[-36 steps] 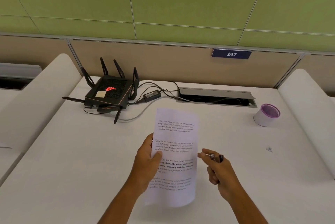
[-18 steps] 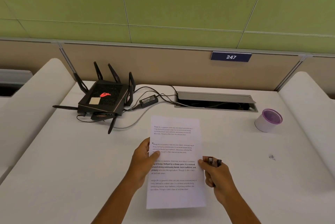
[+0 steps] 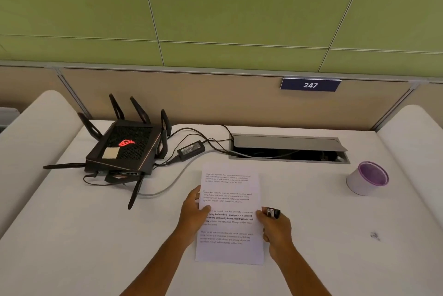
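A printed sheet [image 3: 230, 214] is held at the middle of the counter [image 3: 96, 235], near the front. Whether it lies fully flat on the surface cannot be told. Its left edge is pinched by the left hand [image 3: 193, 214], with the thumb laid over the print and the fingers behind the edge. Its right edge is gripped under the thumb of the right hand [image 3: 275, 226], whose curled fingers also hold a small black object [image 3: 273, 213] just beside that edge.

The sheet's far edge is seen close to a grey cable [image 3: 172, 183], which curves past its upper left corner. A router [image 3: 127, 149] with spread antennas is set at the back left, and a power adapter [image 3: 191, 151] lies beside it. An open cable hatch [image 3: 287, 149] is let into the counter behind the sheet, well short of the back partition. A white cup [image 3: 366, 178] with a purple inside is placed far to the right, well apart from the right hand. Bare surface is left on both sides of the sheet and in front of it, broken only by a small dark mark [image 3: 374, 235] on the right.
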Motion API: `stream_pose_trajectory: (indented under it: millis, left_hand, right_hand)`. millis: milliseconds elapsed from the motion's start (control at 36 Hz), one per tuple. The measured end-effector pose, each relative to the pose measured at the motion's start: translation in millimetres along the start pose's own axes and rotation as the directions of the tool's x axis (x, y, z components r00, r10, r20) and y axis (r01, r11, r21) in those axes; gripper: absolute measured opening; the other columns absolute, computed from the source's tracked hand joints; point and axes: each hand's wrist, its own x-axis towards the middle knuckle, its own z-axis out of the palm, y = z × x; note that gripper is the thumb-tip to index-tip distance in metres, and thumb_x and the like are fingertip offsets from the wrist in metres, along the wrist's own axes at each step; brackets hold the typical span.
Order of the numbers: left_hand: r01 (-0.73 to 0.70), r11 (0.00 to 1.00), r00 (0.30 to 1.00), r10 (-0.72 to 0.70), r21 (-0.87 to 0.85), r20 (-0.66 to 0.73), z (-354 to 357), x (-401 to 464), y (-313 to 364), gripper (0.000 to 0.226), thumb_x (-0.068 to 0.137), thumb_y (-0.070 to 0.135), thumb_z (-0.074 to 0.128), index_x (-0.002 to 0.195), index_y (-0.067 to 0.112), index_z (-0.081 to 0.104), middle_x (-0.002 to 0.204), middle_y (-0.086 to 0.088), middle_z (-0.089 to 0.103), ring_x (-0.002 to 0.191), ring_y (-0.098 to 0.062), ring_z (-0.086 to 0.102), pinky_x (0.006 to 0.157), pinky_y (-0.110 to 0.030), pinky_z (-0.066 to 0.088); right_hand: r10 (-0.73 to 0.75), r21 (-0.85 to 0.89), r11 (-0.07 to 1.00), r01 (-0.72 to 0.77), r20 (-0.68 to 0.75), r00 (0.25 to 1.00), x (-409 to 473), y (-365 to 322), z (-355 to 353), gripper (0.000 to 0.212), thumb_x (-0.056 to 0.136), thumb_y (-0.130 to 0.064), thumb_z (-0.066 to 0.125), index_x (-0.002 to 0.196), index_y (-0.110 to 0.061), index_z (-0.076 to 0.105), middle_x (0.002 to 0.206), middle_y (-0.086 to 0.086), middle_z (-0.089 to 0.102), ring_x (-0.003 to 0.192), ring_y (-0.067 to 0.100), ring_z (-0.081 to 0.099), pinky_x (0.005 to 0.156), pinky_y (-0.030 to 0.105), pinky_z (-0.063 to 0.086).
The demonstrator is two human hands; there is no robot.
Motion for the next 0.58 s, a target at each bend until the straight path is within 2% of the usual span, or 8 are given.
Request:
stream_pose_trajectory:
  millis: [83,167,250,306,472,583]
  left_hand:
    - [-0.015,0.998,1.000,0.015,0.057,-0.004,2,18,-1,0.062,0.100,0.010,0.069,0.152,0.032,0.044,0.139,0.000,0.062,0.118,-0.025,0.068,0.086,-0.038,0.066]
    - [-0.029,0.994,0.999,0.030,0.110,-0.011,1,34,-7,0.061,0.098,0.011,0.071,0.150,0.033,0.047,0.142,-0.001,0.061,0.120,-0.027,0.068,0.092,-0.044,0.067]
    - [-0.033,0.984,0.999,0.039,0.173,-0.029,-2,46,-12,0.057,0.096,0.015,0.073,0.145,0.035,0.051,0.138,-0.002,0.061,0.115,-0.026,0.070,0.088,-0.045,0.068]
    - [-0.040,0.975,0.997,0.052,0.220,-0.050,-2,49,-13,0.053,0.097,0.014,0.073,0.142,0.033,0.052,0.134,-0.003,0.057,0.113,-0.026,0.069,0.087,-0.042,0.068]
    - [-0.062,0.943,0.991,0.096,0.327,-0.089,-6,60,-14,0.049,0.097,0.016,0.074,0.141,0.025,0.054,0.126,0.001,0.048,0.118,-0.026,0.063,0.094,-0.044,0.065]
    - [-0.043,0.928,0.988,0.094,0.371,-0.120,-9,68,-16,0.054,0.096,0.020,0.076,0.145,0.022,0.052,0.134,-0.004,0.051,0.123,-0.027,0.062,0.098,-0.045,0.063]
  right_hand:
    - [-0.028,-0.040,0.999,0.028,-0.019,0.999,12,-2,10,0.004,0.092,-0.006,0.075,0.092,-0.004,0.072,0.074,0.008,0.068,0.057,0.018,0.054,0.044,0.024,0.039]
    - [-0.058,-0.104,0.993,0.055,-0.031,0.998,24,1,18,0.011,0.091,-0.008,0.076,0.088,0.000,0.069,0.078,0.010,0.073,0.063,0.022,0.060,0.050,0.029,0.048]
    - [-0.090,-0.175,0.981,0.082,-0.036,0.995,34,4,25,0.010,0.089,-0.013,0.078,0.087,-0.005,0.072,0.085,0.009,0.079,0.078,0.030,0.074,0.071,0.043,0.063]
    - [-0.129,-0.220,0.968,0.120,-0.027,0.991,37,5,29,0.005,0.089,-0.014,0.078,0.087,-0.013,0.074,0.087,0.005,0.079,0.084,0.029,0.075,0.081,0.047,0.065]
    - [-0.196,-0.298,0.938,0.179,-0.029,0.980,48,5,38,0.015,0.086,-0.020,0.082,0.091,-0.026,0.070,0.092,-0.003,0.076,0.087,0.019,0.073,0.085,0.043,0.063]
    - [-0.213,-0.386,0.903,0.188,-0.021,0.977,51,6,47,0.015,0.086,-0.027,0.082,0.087,-0.028,0.067,0.089,-0.006,0.074,0.084,0.018,0.071,0.081,0.042,0.063]
